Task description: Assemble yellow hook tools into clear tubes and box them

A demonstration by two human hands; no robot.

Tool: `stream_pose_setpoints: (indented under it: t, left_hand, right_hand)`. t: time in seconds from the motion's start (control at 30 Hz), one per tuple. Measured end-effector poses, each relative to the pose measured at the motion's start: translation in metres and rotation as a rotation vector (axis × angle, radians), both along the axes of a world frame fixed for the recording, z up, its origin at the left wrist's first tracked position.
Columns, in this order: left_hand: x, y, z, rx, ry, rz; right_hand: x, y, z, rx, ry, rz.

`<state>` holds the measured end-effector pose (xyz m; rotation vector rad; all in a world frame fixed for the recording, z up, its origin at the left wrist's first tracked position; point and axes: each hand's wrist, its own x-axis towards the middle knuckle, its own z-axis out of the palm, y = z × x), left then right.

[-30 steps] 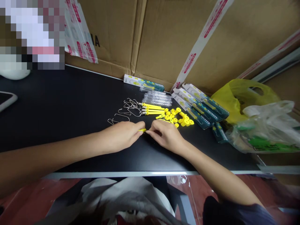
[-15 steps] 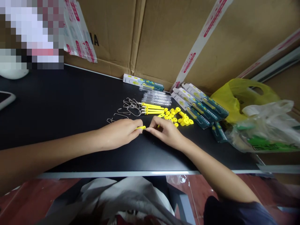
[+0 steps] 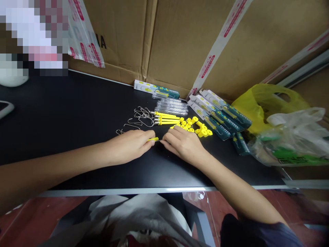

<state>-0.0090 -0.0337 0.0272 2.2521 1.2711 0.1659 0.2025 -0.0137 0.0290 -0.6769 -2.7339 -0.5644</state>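
My left hand (image 3: 136, 145) is closed in a pinch around a yellow plastic piece (image 3: 154, 139), whose rounded end sticks out past the fingertips. My right hand (image 3: 182, 142) faces it, with thumb and fingers pressed together on a thin wire-like bit (image 3: 160, 140) at the tip of the yellow piece; its far end is hidden by the fingers. Just beyond the hands lie several yellow rods (image 3: 168, 119) with metal ends, beside bent wire hooks (image 3: 141, 115). Small yellow plastic caps (image 3: 203, 130) are heaped past my right hand.
Clear plastic tubes (image 3: 172, 106) lie behind the rods, near a printed narrow box (image 3: 156, 90). More printed boxes (image 3: 218, 115) are stacked at the right, beside yellow (image 3: 272, 103) and clear (image 3: 295, 137) plastic bags. A large cardboard box (image 3: 174, 44) walls off the black table's (image 3: 77, 113) back.
My right hand has turned a little so its back shows more, and its fingers have curled in. The left hand keeps its pinch on the yellow piece almost in place.
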Motion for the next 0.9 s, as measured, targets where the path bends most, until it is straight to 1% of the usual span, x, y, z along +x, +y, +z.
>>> stream_pose_setpoints:
  t: [0.07, 0.13, 0.3, 0.43, 0.6, 0.7, 0.9]
  left_hand:
    - [0.000, -0.001, -0.001, 0.008, 0.009, 0.002]
    - [0.000, -0.001, -0.001, 0.004, 0.002, 0.000]
    - [0.003, -0.004, 0.004, -0.012, -0.008, 0.004]
    - [0.003, -0.004, 0.003, 0.001, 0.009, 0.002]
    - [0.002, -0.003, -0.004, 0.042, 0.039, 0.008]
    - [0.002, -0.004, -0.006, 0.070, 0.087, 0.009]
    - [0.002, -0.005, -0.003, 0.053, 0.062, 0.008]
  right_hand:
    - [-0.001, -0.002, -0.001, 0.130, -0.003, 0.017]
    - [-0.002, -0.003, -0.002, 0.207, -0.013, 0.030]
    - [0.000, -0.004, 0.000, 0.261, -0.041, 0.058]
    - [0.001, -0.003, 0.000, 0.242, -0.069, 0.065]
    - [0.000, -0.003, -0.006, 0.141, -0.025, 0.010]
    - [0.000, -0.003, -0.007, 0.106, -0.014, 0.004]
    - [0.002, -0.003, -0.003, 0.088, -0.050, 0.014]
